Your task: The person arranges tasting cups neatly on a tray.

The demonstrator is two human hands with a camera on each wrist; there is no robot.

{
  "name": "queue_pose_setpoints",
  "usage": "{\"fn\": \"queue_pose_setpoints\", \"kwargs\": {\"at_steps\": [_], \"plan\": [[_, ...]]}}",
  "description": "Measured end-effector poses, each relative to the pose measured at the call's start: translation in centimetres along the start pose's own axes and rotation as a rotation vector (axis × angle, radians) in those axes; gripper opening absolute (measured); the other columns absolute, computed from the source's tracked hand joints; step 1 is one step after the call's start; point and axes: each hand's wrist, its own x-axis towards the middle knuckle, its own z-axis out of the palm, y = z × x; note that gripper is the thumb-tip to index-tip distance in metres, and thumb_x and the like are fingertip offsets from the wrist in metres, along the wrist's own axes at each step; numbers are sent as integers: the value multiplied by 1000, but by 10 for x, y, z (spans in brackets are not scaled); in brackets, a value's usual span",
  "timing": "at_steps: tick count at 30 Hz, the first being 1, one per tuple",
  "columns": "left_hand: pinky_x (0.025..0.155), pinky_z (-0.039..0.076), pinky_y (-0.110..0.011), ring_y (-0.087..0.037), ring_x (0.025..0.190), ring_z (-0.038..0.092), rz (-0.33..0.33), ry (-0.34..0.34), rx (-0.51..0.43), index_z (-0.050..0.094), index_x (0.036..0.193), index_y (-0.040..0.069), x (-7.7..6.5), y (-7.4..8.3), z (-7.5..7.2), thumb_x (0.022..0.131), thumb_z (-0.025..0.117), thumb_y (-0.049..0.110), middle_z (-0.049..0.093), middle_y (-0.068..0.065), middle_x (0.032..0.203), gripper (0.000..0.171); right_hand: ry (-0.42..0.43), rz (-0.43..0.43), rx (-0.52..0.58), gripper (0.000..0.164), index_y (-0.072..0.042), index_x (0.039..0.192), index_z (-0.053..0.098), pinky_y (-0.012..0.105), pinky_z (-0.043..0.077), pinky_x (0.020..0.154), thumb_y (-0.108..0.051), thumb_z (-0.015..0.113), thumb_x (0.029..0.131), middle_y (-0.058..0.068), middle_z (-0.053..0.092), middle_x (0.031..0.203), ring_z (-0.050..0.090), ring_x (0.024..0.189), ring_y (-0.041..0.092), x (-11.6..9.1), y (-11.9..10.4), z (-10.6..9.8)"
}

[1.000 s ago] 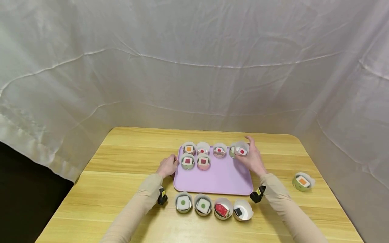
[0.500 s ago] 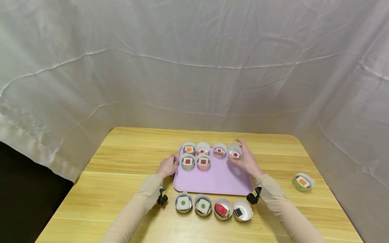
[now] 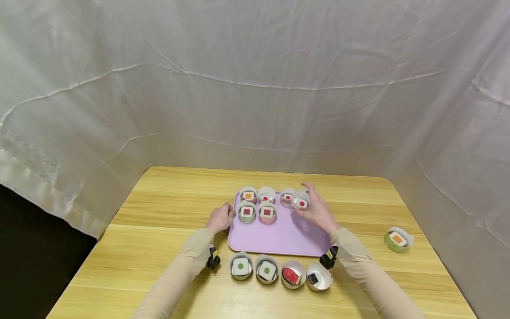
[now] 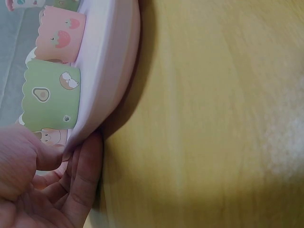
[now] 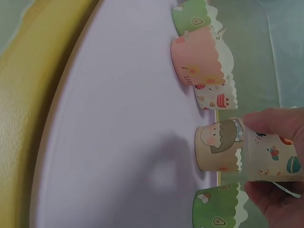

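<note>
My right hand (image 3: pixel 318 212) grips a white paper baking cup (image 3: pixel 299 201) with printed fruit, holding a white sushi-like piece with a red centre. In the right wrist view this cup (image 5: pixel 273 156) is raised in front of a tan cup (image 5: pixel 221 145) and a green cup (image 5: pixel 218 209) on the lilac tray (image 5: pixel 109 104). My left hand (image 3: pixel 220 218) pinches the tray's left rim between thumb and fingers (image 4: pixel 85 175). On the tray's left part stand a green cup (image 4: pixel 52 95) and a pink cup (image 4: pixel 61 35), with other filled cups behind them.
Before the tray's front edge stand several filled cups in a row, among them a cup with a red piece (image 3: pixel 292 274) and one with a black piece (image 3: pixel 318 277). A green cup with an orange-centred piece (image 3: pixel 397 239) stands far right. Pale curtains (image 3: pixel 255 110) enclose the wooden table (image 3: pixel 159 212).
My right hand has moved left with the white cup, which now overlaps the tan cup in the head view. The left hand has stayed at the tray's rim.
</note>
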Motion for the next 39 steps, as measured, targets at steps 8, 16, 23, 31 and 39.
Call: {"fn": "queue_pose_setpoints", "kwargs": {"at_steps": [8, 16, 23, 31, 39], "plan": [[55, 47, -25, -18, 63, 61, 26, 24, 36, 57, 101, 5, 2, -1, 0, 103, 51, 15, 63, -11, 78, 12, -33, -21, -27, 90, -2, 149, 33, 66, 43, 107, -7, 85, 75, 33, 55, 135, 53, 126, 51, -1, -3, 5], [61, 48, -28, -22, 71, 63, 47, 42, 69, 57, 99, 5, 3, -2, 0, 102, 52, 15, 64, -11, 81, 12, -57, -27, -67, 91, -3, 150, 34, 70, 24, 117, -12, 86, 75, 32, 60, 133, 52, 128, 53, -1, -5, 8], [59, 48, -28, -21, 69, 62, 46, 37, 67, 57, 100, 4, 3, -4, 1, 102, 51, 15, 64, -11, 81, 12, -49, -49, -86, 91, -2, 148, 36, 66, 27, 116, -12, 87, 74, 32, 62, 130, 58, 122, 50, 0, -4, 10], [57, 48, -26, -19, 66, 61, 35, 29, 47, 57, 100, 5, 2, -2, 0, 103, 51, 15, 63, -11, 80, 12, -54, -62, -91, 93, -4, 150, 35, 63, 33, 114, -21, 87, 75, 25, 66, 126, 63, 117, 43, -2, -5, 11], [57, 48, -26, -19, 65, 61, 34, 32, 43, 57, 99, 5, 1, -3, 0, 103, 50, 15, 63, -11, 79, 12, -72, -114, -45, 90, 0, 146, 37, 53, 50, 100, -7, 87, 72, 19, 68, 111, 66, 102, 33, -2, -5, 13]]}}
